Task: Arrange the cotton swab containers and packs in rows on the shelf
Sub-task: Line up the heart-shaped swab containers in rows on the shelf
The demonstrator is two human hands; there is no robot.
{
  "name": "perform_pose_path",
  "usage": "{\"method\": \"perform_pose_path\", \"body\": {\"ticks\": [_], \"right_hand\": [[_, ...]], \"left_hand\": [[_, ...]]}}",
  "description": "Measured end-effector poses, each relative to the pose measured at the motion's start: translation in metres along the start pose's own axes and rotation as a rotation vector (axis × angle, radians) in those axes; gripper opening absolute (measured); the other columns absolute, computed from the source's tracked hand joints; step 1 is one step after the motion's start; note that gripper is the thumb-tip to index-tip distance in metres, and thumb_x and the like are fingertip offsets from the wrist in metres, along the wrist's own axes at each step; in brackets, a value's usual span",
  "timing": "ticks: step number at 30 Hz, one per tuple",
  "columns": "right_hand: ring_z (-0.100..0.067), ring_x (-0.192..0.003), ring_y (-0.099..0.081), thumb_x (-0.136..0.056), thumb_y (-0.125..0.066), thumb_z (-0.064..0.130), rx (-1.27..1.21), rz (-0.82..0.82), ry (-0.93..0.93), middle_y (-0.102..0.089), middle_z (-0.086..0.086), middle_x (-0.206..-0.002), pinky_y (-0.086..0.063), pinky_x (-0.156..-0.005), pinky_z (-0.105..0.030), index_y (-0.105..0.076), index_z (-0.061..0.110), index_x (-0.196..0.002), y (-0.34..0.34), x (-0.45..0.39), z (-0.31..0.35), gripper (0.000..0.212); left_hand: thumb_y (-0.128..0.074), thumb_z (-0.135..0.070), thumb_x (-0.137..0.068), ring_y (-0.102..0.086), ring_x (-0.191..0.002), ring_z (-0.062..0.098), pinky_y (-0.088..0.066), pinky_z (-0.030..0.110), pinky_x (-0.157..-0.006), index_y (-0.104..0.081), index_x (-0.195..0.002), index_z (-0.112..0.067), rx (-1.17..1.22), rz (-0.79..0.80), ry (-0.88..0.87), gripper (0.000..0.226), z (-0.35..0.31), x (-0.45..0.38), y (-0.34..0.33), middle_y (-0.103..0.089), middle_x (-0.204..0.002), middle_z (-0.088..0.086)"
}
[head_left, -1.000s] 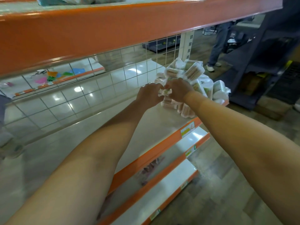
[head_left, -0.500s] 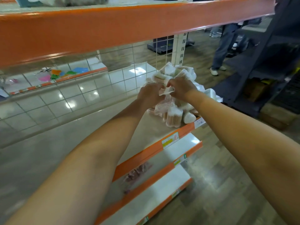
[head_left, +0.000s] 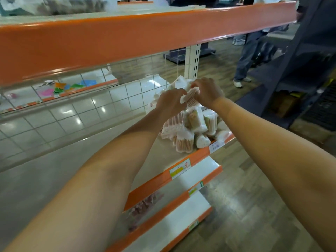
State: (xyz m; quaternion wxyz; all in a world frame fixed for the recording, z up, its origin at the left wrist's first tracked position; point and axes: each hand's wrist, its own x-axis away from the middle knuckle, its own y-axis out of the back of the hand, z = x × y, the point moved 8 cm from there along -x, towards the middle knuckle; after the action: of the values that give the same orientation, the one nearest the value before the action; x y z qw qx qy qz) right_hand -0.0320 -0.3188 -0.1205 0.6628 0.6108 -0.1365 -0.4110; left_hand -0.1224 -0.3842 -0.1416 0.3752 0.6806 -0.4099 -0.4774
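Both hands meet over one flat pack of cotton swabs (head_left: pixel 190 96), lifted just above the heap. The right hand (head_left: pixel 206 91) has its fingers curled down over the pack's far end and looks to be pinching it; the left hand (head_left: pixel 170 102) curls at the near end, fingertips touching the wrapper, though whether it truly grips or only steadies I cannot tell from here.

Below them the heap of swab packs and containers (head_left: pixel 190 128) lies jumbled at the right end of the shelf (head_left: pixel 109 151), some clear round tubs tipped on their sides, some packs leaning on one another, the front ones right at the orange shelf edge (head_left: pixel 181 164). Nothing stands in a row yet, so I would judge the sorting barely begun: this is the picking-out step. Next the pack needs carrying left of the heap, onto the bare stretch of shelf, and setting down square to the edge.

Watch the tubs at the front of the heap; a nudge could roll one off. The wire grid back panel (head_left: pixel 127 95) runs behind the heap, the upper orange beam (head_left: pixel 145 33) hangs low above it, and another person's legs (head_left: pixel 243 59) stand on the floor beyond.
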Motion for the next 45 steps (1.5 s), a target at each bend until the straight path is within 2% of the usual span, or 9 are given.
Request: {"method": "perform_pose_path", "body": {"ticks": [7, 14, 19, 22, 26, 30, 38, 41, 45], "right_hand": [[-0.032, -0.117, -0.048, -0.090, -0.052, 0.018, -0.124, -0.030, -0.158, -0.051, -0.015, -0.126, -0.045, -0.093, -0.040, -0.053, 0.010, -0.123, -0.009, -0.007, -0.022, 0.034], [-0.032, -0.124, -0.043, -0.091, -0.056, 0.033, -0.271, -0.037, -0.363, -0.044, -0.016, -0.133, -0.033, -0.101, -0.033, -0.042, 0.007, -0.132, -0.031, -0.012, -0.029, 0.051], [-0.031, -0.120, -0.048, -0.088, -0.057, 0.025, -0.518, -0.021, -0.519, -0.050, -0.015, -0.130, -0.040, -0.096, -0.036, -0.049, 0.009, -0.128, -0.047, -0.014, -0.038, 0.043], [-0.029, -0.116, -0.051, -0.086, -0.059, 0.020, -0.598, -0.043, -0.545, -0.051, -0.013, -0.127, -0.044, -0.096, -0.034, -0.048, 0.010, -0.126, -0.050, -0.014, -0.038, 0.042], [-0.029, -0.108, -0.059, -0.083, -0.062, 0.012, -0.793, -0.086, -0.551, -0.058, -0.015, -0.119, -0.050, -0.094, -0.041, -0.051, 0.008, -0.122, -0.051, -0.011, -0.038, 0.041], [-0.016, -0.102, -0.056, -0.091, -0.054, 0.014, -0.791, -0.211, -0.515, -0.056, -0.005, -0.110, -0.048, -0.087, -0.024, -0.056, 0.003, -0.117, -0.038, -0.003, -0.042, 0.029], [-0.019, -0.105, -0.058, -0.089, -0.058, 0.019, -0.829, -0.335, -0.547, -0.060, -0.007, -0.119, -0.047, -0.078, -0.020, -0.060, 0.008, -0.116, -0.014, 0.009, -0.043, 0.029], [-0.013, -0.096, -0.055, -0.090, -0.058, 0.022, -0.910, -0.359, -0.540, -0.061, -0.002, -0.111, -0.043, -0.067, -0.014, -0.062, 0.014, -0.115, -0.003, 0.013, -0.039, 0.027], [-0.013, -0.095, -0.054, -0.088, -0.057, 0.015, -1.009, -0.397, -0.496, -0.057, 0.001, -0.103, -0.045, -0.069, -0.018, -0.063, 0.014, -0.114, 0.005, 0.018, -0.026, 0.027]], "left_hand": [[-0.063, -0.034, -0.087, -0.062, -0.101, 0.023, -0.050, 0.038, -0.085, -0.059, -0.122, -0.019, -0.001, -0.017, -0.029, 0.038, -0.003, -0.018, -0.004, -0.065, -0.115, 0.005], [-0.058, -0.038, -0.090, -0.063, -0.099, 0.024, -0.050, 0.040, -0.085, -0.061, -0.119, -0.018, -0.019, 0.002, -0.024, 0.036, 0.007, -0.025, -0.013, -0.066, -0.111, 0.005], [-0.056, -0.036, -0.091, -0.062, -0.101, 0.024, -0.051, 0.038, -0.084, -0.062, -0.120, -0.016, 0.003, -0.003, -0.054, 0.035, 0.008, -0.025, -0.014, -0.066, -0.112, 0.006], [-0.059, -0.036, -0.090, -0.062, -0.102, 0.023, -0.050, 0.035, -0.084, -0.061, -0.121, -0.015, 0.031, -0.004, -0.076, 0.037, 0.009, -0.022, -0.012, -0.066, -0.114, 0.006], [-0.060, -0.034, -0.090, -0.059, -0.108, 0.021, -0.045, 0.033, -0.089, -0.059, -0.125, -0.015, 0.045, -0.002, -0.089, 0.040, 0.011, -0.017, -0.008, -0.064, -0.119, 0.005], [-0.060, -0.031, -0.090, -0.058, -0.109, 0.022, -0.044, 0.032, -0.087, -0.057, -0.126, -0.015, 0.043, 0.012, -0.096, 0.040, 0.008, -0.015, -0.005, -0.063, -0.121, 0.006], [-0.060, -0.029, -0.090, -0.055, -0.115, 0.021, -0.044, 0.033, -0.091, -0.054, -0.130, -0.016, 0.069, 0.015, -0.104, 0.042, 0.000, -0.008, 0.002, -0.060, -0.126, 0.004], [-0.058, -0.029, -0.091, -0.054, -0.116, 0.022, -0.045, 0.035, -0.093, -0.053, -0.130, -0.016, 0.073, 0.004, -0.094, 0.042, 0.001, -0.004, 0.009, -0.059, -0.126, 0.004], [-0.058, -0.027, -0.091, -0.055, -0.113, 0.023, -0.045, 0.033, -0.088, -0.055, -0.128, -0.016, 0.081, -0.031, -0.049, 0.039, 0.007, 0.007, 0.019, -0.060, -0.124, 0.006]]}}
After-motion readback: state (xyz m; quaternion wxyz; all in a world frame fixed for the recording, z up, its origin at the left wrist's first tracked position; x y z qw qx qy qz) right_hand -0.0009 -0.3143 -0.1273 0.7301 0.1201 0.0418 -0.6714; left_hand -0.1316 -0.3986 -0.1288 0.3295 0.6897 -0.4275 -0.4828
